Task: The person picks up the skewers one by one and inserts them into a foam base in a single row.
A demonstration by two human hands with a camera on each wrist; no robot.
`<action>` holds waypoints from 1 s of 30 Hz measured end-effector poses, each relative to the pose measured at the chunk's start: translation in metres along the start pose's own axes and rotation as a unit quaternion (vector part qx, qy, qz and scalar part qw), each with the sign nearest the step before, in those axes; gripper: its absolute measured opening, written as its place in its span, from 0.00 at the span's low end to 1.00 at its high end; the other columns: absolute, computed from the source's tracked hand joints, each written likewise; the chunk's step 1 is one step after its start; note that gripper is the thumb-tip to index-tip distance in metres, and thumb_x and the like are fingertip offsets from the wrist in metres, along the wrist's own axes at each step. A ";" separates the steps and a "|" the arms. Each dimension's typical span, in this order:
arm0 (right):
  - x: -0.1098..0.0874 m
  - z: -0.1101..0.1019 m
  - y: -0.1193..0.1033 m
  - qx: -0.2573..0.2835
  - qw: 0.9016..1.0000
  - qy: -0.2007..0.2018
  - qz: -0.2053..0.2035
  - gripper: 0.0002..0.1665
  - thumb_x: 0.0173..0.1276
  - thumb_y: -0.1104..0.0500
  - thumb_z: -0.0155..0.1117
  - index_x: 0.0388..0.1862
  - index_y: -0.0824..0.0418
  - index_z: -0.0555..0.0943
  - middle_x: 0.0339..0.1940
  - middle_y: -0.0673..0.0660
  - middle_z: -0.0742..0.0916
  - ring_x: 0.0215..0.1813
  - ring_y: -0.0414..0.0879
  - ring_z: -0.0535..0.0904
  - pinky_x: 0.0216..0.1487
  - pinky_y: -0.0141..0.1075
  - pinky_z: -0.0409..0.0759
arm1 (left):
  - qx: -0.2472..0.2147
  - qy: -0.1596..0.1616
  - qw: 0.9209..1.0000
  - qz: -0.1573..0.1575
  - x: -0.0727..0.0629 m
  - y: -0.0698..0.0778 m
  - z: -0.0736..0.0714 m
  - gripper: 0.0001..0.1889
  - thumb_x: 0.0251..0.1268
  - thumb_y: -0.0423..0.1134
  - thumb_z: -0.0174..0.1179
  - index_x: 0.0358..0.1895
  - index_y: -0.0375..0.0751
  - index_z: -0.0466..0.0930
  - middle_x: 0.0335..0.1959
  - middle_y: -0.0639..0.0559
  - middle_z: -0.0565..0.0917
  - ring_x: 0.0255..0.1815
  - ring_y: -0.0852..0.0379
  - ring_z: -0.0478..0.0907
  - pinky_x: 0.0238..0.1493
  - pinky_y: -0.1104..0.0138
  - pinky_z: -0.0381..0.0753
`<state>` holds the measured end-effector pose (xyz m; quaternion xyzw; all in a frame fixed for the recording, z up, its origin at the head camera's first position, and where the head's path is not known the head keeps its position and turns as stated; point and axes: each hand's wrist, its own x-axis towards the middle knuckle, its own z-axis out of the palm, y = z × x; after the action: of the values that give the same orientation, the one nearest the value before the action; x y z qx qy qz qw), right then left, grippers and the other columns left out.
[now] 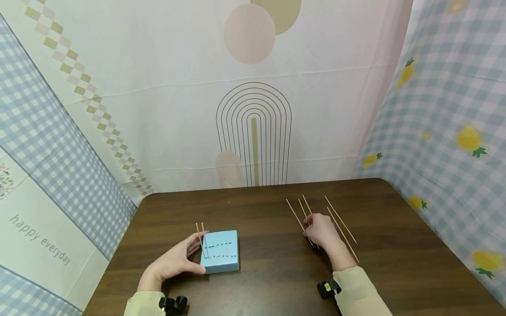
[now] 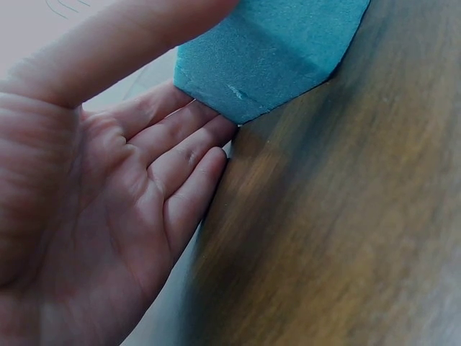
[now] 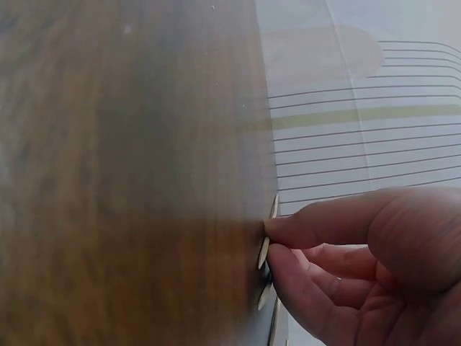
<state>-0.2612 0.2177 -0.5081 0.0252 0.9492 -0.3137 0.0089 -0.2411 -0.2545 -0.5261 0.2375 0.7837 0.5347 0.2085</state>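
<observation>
A light blue foam block (image 1: pixel 219 250) lies on the table, two rows of dark marks across its top. Two thin wooden sticks (image 1: pixel 199 235) stand upright at its left side. My left hand (image 1: pixel 175 261) grips the block from the left, thumb at the near corner and fingers along the far side. In the left wrist view the block's blue side (image 2: pixel 266 65) shows between thumb and fingers. Over on the right, my right hand (image 1: pixel 322 230) pinches a wooden stick (image 3: pixel 263 254) between thumb and index finger, low at the tabletop. Another stick (image 1: pixel 294 213) lies just left of that hand.
Two more sticks (image 1: pixel 341 219) lie slanted to the right of the right hand. The dark brown wooden table (image 1: pixel 269 285) ends at a patterned cloth (image 1: pixel 178 131) behind, with checked cloth (image 1: pixel 442 131) on the right side.
</observation>
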 end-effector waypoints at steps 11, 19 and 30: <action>-0.002 -0.001 -0.004 0.000 1.000 -0.005 0.010 0.18 0.60 0.67 0.72 0.51 0.66 0.86 0.32 0.55 0.86 0.34 0.49 0.81 0.41 0.46 0.81 | 0.000 0.003 1.000 -0.004 0.000 0.000 0.000 0.58 0.59 0.36 0.81 0.85 0.29 0.50 0.84 0.27 0.55 0.84 0.27 0.51 0.68 0.83 0.60; -0.002 0.001 -0.006 0.041 0.999 -0.003 0.001 0.23 0.56 0.72 0.80 0.51 0.64 0.85 0.39 0.56 0.83 0.39 0.51 0.78 0.43 0.47 0.80 | 0.000 0.003 1.000 -0.003 0.000 0.000 0.000 0.57 0.60 0.36 0.81 0.85 0.29 0.50 0.84 0.28 0.55 0.84 0.28 0.51 0.68 0.83 0.60; -0.006 0.002 -0.011 0.057 0.998 0.003 -0.018 0.26 0.49 0.78 0.66 0.49 0.64 0.84 0.40 0.58 0.84 0.42 0.53 0.79 0.43 0.44 0.78 | -0.001 0.002 1.000 -0.006 0.000 0.001 0.000 0.57 0.60 0.36 0.81 0.86 0.30 0.49 0.85 0.29 0.55 0.84 0.28 0.51 0.68 0.83 0.60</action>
<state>-0.2562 0.2070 -0.5030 0.0092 0.9302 -0.3671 -0.0012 -0.2405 -0.2542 -0.5256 0.2312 0.7850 0.5349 0.2100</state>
